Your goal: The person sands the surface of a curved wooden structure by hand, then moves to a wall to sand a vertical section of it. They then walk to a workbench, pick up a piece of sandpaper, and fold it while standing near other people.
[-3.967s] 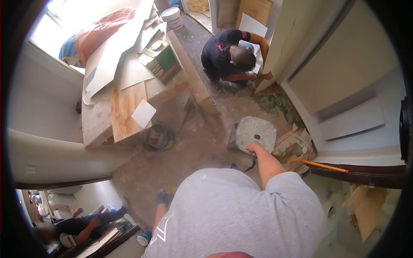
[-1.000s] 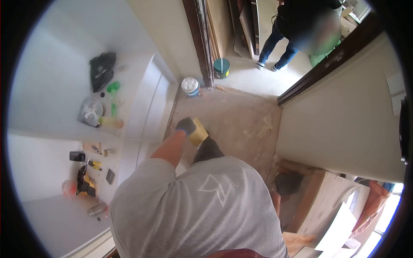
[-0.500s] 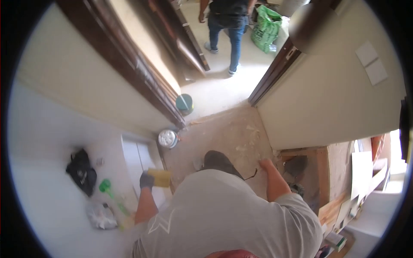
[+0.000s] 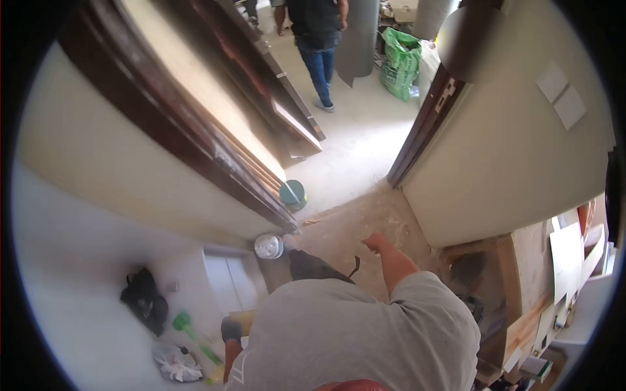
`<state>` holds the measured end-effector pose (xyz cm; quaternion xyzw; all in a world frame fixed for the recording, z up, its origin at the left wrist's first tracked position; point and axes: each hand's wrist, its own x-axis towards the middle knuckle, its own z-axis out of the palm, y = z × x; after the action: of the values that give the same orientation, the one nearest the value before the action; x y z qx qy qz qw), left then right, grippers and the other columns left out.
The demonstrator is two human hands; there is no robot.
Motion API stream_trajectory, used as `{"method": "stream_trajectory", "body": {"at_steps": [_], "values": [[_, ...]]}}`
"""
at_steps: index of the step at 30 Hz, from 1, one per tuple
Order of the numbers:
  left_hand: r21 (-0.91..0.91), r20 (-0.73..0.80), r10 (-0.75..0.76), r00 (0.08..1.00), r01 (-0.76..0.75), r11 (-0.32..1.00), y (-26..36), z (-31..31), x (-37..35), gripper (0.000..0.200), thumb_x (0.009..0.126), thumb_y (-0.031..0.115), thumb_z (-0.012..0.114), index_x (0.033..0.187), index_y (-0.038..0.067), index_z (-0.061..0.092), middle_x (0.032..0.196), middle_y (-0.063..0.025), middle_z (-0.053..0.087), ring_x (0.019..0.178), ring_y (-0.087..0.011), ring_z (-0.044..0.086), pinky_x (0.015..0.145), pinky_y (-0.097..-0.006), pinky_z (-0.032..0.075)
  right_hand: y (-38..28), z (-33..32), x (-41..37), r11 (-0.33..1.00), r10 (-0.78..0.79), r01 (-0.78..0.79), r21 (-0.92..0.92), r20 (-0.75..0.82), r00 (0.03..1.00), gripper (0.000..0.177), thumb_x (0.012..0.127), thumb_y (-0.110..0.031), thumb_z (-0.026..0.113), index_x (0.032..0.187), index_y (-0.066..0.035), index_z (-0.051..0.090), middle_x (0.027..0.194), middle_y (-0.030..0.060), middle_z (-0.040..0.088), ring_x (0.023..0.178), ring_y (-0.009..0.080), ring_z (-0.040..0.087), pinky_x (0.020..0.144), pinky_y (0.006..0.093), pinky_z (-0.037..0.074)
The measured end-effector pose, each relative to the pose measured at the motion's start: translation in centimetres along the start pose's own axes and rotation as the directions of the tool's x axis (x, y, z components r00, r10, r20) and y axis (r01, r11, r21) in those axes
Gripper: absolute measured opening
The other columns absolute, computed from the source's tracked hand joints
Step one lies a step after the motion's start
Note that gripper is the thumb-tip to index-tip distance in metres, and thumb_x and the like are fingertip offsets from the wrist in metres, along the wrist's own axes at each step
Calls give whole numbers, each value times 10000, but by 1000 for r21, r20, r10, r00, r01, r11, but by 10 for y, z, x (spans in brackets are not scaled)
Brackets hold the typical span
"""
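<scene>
In a dark grey glove, my left hand (image 4: 231, 330) grips a flat yellow block (image 4: 244, 320) at my left side, partly hidden by my grey shirt. My bare right hand (image 4: 373, 244) is stretched forward over the dusty floor, fingers curled in, with nothing visible in them. A thin black strap (image 4: 356, 266) hangs near my dark trouser leg (image 4: 316, 268). By my foot and the door frame is a white bucket (image 4: 268, 246) with pale contents.
A green bucket (image 4: 293, 194) stands at the doorway. Beyond it a person (image 4: 317, 45) in dark clothes is near a green sack (image 4: 400, 65). Dark boards (image 4: 261, 72) lean at left. A wooden cabinet (image 4: 508, 274) stands right. A black bag (image 4: 145, 302) lies at left.
My left hand with the yellow block has dropped back beside my body. My right hand has moved left. My leg has swung toward the white bucket, and the person beyond has shifted left.
</scene>
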<state>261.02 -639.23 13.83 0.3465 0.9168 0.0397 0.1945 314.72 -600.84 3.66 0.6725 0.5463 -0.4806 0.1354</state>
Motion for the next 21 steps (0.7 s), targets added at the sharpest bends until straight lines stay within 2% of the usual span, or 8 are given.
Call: {"method": "stream_trajectory", "body": {"at_steps": [3, 6, 8, 10, 12, 15, 18, 21], "values": [[264, -41, 370, 928, -347, 900, -22, 17, 58, 162, 853, 167, 603, 908, 45, 694, 907, -172, 700, 880, -362, 677, 769, -442, 542, 24, 7, 3, 999, -48, 48, -1, -56, 997, 550, 909, -476, 607, 854, 61, 713, 901, 216, 719, 797, 347, 708, 719, 445, 566], [97, 11, 265, 964, -265, 959, 45, 2, 83, 173, 851, 167, 607, 915, 24, 680, 915, -155, 709, 859, -378, 682, 760, -463, 540, 62, 10, -7, 999, -24, 28, 30, -121, 992, 471, 906, -408, 606, 891, 49, 721, 929, 222, 713, 821, 360, 699, 744, 456, 557], [255, 125, 492, 861, -508, 823, 85, 6, 120, 194, 841, 141, 593, 950, 5, 678, 925, -150, 714, 834, -357, 687, 753, -452, 541, 90, 16, -11, 999, 18, -12, 35, -156, 988, 417, 906, -363, 588, 927, 29, 728, 972, 215, 711, 862, 366, 693, 764, 468, 548], [340, 255, 657, 710, -702, 626, 136, 9, 155, 212, 834, 123, 582, 972, -8, 677, 934, -150, 715, 824, -342, 689, 751, -443, 540, 127, 33, -13, 997, 71, -69, 17, -178, 982, 371, 906, -317, 570, 963, 10, 735, 1014, 208, 709, 902, 371, 687, 785, 479, 540], [341, 370, 697, 614, -788, 513, 193, 18, 188, 223, 829, 114, 574, 981, -14, 675, 939, -155, 714, 829, -333, 687, 753, -434, 540, 164, 52, -17, 991, 125, -131, -22, -189, 974, 336, 906, -272, 553, 999, -10, 742, 1057, 201, 708, 943, 376, 681, 805, 491, 531], [308, 455, 666, 590, -807, 504, 283, 35, 224, 241, 821, 100, 561, 995, -23, 672, 948, -162, 712, 836, -320, 685, 756, -422, 538, 193, 60, -44, 975, 220, -212, 66, -185, 958, 319, 904, -243, 546, 1037, -33, 746, 1096, 188, 707, 994, 384, 670, 835, 492, 527], [277, 507, 662, 552, -832, 481, 378, 56, 256, 259, 813, 87, 549, 1009, -33, 669, 957, -170, 710, 844, -307, 683, 759, -409, 537, 215, 79, -67, 819, 507, -372, 437, -249, 825, 314, 908, -239, 540, 1049, -49, 747, 1124, 171, 705, 1008, 379, 670, 865, 475, 529], [244, 538, 688, 486, -872, 424, 480, 77, 282, 278, 805, 73, 537, 1023, -42, 667, 965, -177, 708, 852, -294, 681, 763, -397, 536, 231, 94, -83, 707, 622, -446, 548, -183, 761, 348, 925, -298, 542, 1074, -59, 746, 1159, 176, 694, 1055, 374, 660, 918, 462, 517]]}}
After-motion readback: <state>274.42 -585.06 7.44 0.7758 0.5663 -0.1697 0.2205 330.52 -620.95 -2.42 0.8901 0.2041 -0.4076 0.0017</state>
